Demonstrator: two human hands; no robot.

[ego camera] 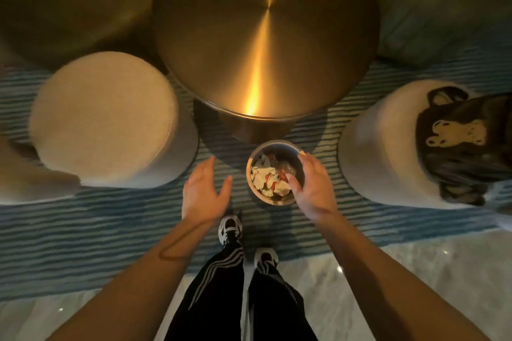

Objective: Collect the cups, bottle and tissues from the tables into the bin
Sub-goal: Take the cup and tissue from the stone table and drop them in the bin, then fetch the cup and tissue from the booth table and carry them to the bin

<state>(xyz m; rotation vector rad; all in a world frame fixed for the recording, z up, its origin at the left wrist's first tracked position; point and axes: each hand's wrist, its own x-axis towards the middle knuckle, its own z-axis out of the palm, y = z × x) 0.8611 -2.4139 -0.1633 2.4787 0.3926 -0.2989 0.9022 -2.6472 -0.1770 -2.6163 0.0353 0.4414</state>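
A small round metal bin (257, 152) stands on the striped rug just in front of the brass table. It holds crumpled white tissues (261, 177) and red and white cups (278, 176). My right hand (311, 185) hovers over the bin's right rim with fingers spread and nothing in it. To the left of the bin, my left hand (203, 191) is open, palm turned inward, and empty. The round brass table (266, 36) top shows no cups, bottle or tissues.
A round beige pouf (105, 119) sits at the left. A second pouf (382, 147) at the right carries a dark bag with a bear print (460, 135). A sofa lies beyond the table. My feet (231, 228) stand at the rug's edge, by a marble floor.
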